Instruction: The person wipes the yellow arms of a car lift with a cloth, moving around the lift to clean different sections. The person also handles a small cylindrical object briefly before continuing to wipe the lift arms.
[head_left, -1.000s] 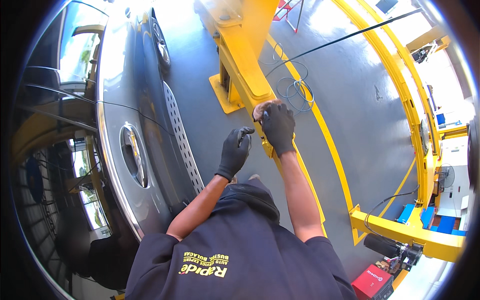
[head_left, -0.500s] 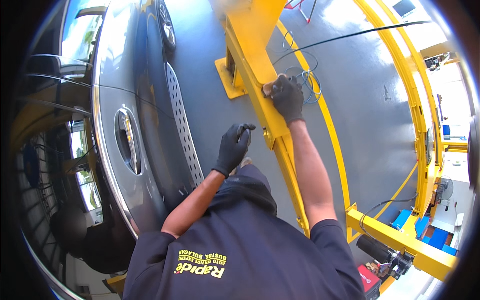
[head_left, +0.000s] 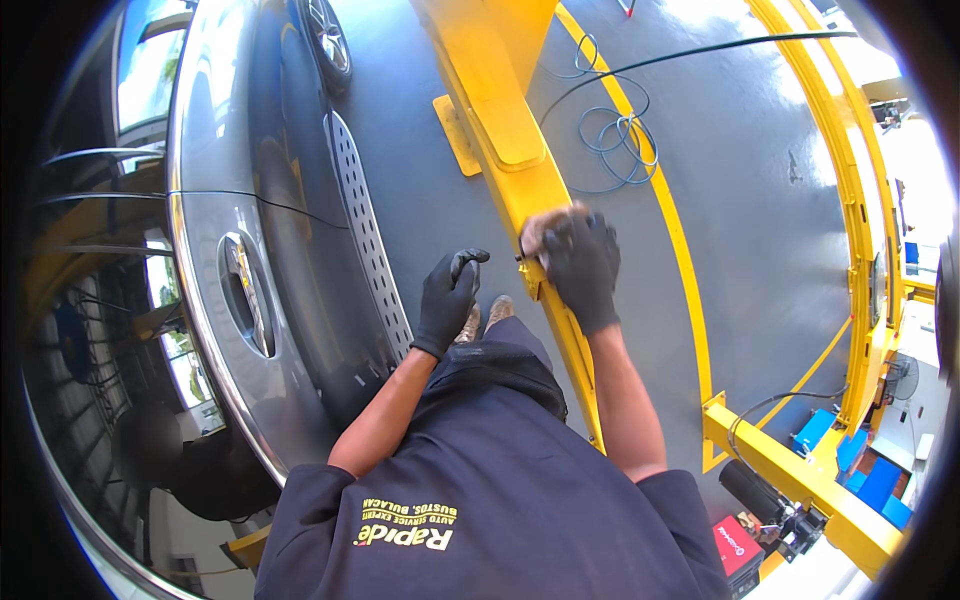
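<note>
My right hand (head_left: 583, 260), in a black glove, grips a crumpled brownish rag (head_left: 540, 232). It presses the rag against the edge of a yellow steel beam (head_left: 515, 185), just above a small yellow bracket (head_left: 531, 280). My left hand (head_left: 447, 300), also black-gloved, hangs in front of me between the car and the beam, touching neither. Its fingers are curled, and anything inside them is hidden.
On my left stands a grey car (head_left: 215, 250) with a chrome door handle (head_left: 250, 295) and a perforated side step (head_left: 365, 225). Looped cable (head_left: 625, 150) lies right of the beam across a yellow floor line (head_left: 680, 260). Another yellow beam (head_left: 800, 480) crosses at lower right.
My right hand has drawn the rag down along the beam toward me, near the bracket. My left hand stays curled in nearly the same place, slightly farther left.
</note>
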